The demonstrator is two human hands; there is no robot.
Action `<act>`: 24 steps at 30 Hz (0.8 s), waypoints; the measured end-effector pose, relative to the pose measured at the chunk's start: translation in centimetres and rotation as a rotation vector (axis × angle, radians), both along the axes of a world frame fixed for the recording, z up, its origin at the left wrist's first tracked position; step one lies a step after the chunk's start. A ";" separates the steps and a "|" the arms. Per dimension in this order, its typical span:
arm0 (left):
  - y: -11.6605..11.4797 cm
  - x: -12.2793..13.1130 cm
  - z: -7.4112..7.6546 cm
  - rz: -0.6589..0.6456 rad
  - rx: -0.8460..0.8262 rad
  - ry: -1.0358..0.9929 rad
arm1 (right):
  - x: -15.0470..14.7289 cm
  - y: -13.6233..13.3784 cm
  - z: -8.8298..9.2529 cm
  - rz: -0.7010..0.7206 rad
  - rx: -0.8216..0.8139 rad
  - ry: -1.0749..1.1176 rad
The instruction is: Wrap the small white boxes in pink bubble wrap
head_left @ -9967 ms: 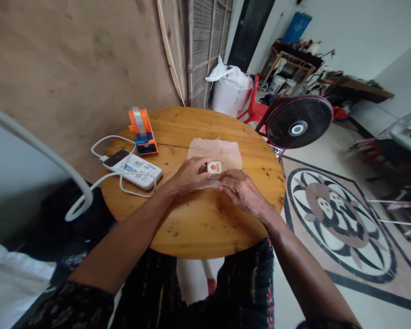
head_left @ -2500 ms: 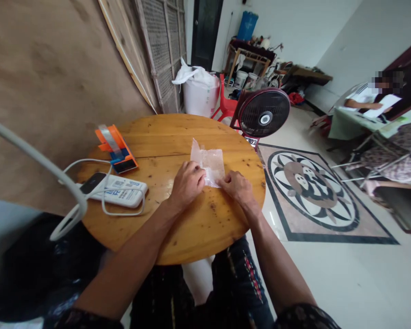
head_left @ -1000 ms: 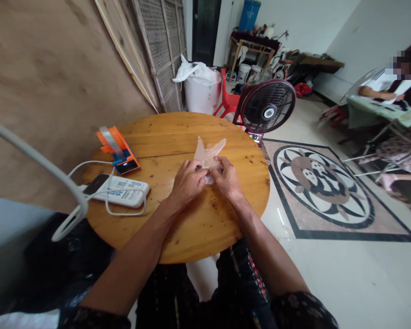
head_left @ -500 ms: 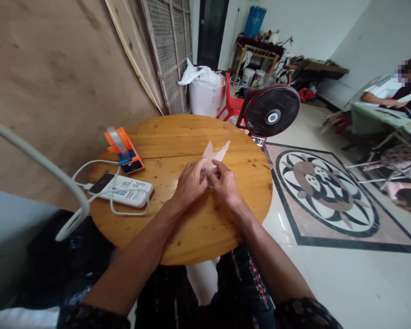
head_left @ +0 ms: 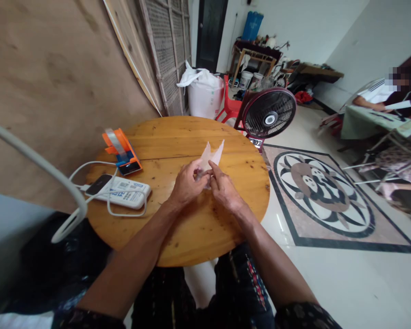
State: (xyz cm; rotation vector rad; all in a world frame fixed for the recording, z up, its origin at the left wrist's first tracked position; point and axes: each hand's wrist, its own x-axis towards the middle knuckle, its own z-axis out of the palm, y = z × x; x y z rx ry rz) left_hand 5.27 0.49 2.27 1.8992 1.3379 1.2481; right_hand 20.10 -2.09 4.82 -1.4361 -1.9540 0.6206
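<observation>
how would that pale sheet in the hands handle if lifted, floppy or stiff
The sheet looks thin, so it is probably light, though anything inside its folds is hidden. It likely bends easily, being bunched between the left hand and right hand. It may be slightly stiff, as two corners stick out without visibly drooping.

Plastic sheet (head_left: 205, 158): pale pinkish, thin, folded; two pointed ends spread apart on far side, near part bunched between left hand (head_left: 188, 183) and right hand (head_left: 223, 188), partly hidden; over worktop (head_left: 195, 233).
</observation>
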 end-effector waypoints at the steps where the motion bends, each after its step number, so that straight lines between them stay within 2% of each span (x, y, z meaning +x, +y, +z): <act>1: 0.0 0.1 0.0 0.000 -0.001 -0.002 | 0.1 0.1 0.1 0.004 -0.002 -0.018; 5: 0.0 0.2 0.2 -0.057 -0.058 -0.089 | 0.1 0.2 0.7 0.008 0.004 -0.139; 8: 0.2 0.2 0.1 -0.037 -0.079 -0.102 | 0.1 0.2 0.9 0.023 0.003 -0.200; 13: 0.5 0.2 -0.6 -0.062 -0.076 -0.098 | -0.1 0.5 0.5 0.072 0.022 -0.190; 19: 0.5 0.3 -0.8 0.030 -0.022 -0.035 | -0.2 0.9 0.1 0.068 0.036 -0.214; 24: 0.4 0.4 -0.6 0.017 -0.024 0.035 | 0.1 0.5 0.2 0.087 0.048 -0.189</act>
